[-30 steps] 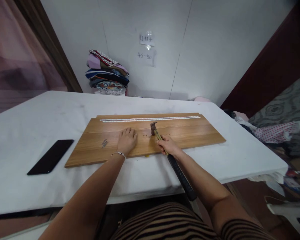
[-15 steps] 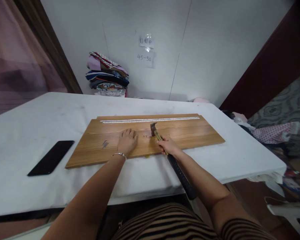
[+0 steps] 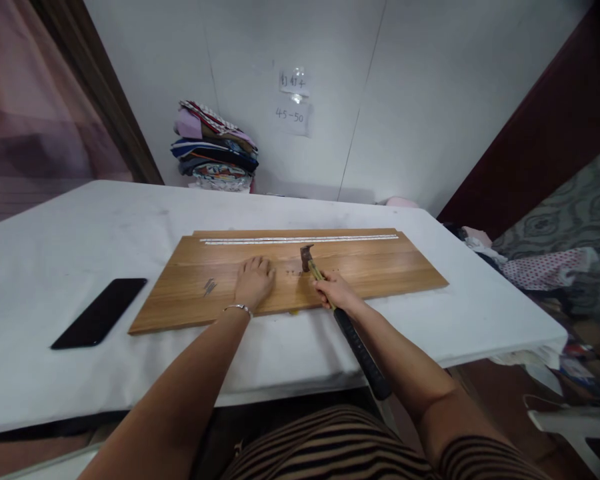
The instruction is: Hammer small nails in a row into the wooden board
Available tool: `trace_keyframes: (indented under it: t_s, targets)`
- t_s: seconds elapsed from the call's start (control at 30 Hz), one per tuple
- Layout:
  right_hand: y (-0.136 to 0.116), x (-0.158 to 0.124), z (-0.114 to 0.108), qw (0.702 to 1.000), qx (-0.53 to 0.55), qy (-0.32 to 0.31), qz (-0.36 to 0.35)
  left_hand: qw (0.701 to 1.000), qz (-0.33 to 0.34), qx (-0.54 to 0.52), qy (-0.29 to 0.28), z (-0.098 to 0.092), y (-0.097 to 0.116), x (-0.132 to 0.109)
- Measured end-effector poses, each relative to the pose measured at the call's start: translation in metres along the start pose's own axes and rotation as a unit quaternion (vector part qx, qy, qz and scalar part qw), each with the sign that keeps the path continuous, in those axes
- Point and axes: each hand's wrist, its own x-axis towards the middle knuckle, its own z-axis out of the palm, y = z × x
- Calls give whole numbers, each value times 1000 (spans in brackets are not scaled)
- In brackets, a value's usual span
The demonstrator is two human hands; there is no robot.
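My right hand is wrapped round the neck of a claw hammer, above its black grip. The rusty head is low over the wooden board, beside a short row of small nails; whether it touches one I cannot tell. My left hand lies flat on the board with its fingers stretched forward, left of that row. Several loose nails lie in a small pile further left on the board. Two white strips run along the board's far edge.
A black phone lies on the white-covered table, left of the board. Folded clothes are stacked at the back against the wall. Two paper notes are stuck on that wall. Dotted cloth hangs beyond the table's right side.
The view has shifted very slightly. Both hands and the hammer stay in nearly the same place on the board.
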Motion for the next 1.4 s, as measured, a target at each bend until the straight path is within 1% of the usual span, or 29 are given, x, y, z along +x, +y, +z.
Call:
trace_keyframes:
  t_s: [0.23,0.5,0.67,0.93,1.4]
  targets:
    - [-2,1,0,1000,-7,0,11,1000,0,-2,1,3,-2,1]
    - [-7,-2,0,1000,9,-2,5,1000,2,-4,5,4,0,1]
    - [-4,1,2,1000,16,-5,9,1000,-3,6,0,3,0,0]
    - [-6,1,2,1000,2,-3,13,1000,0,-12,10,4,-2,0]
    - [0,5,1,1000,11,-6,13,1000,2,3,12,6,-3,1]
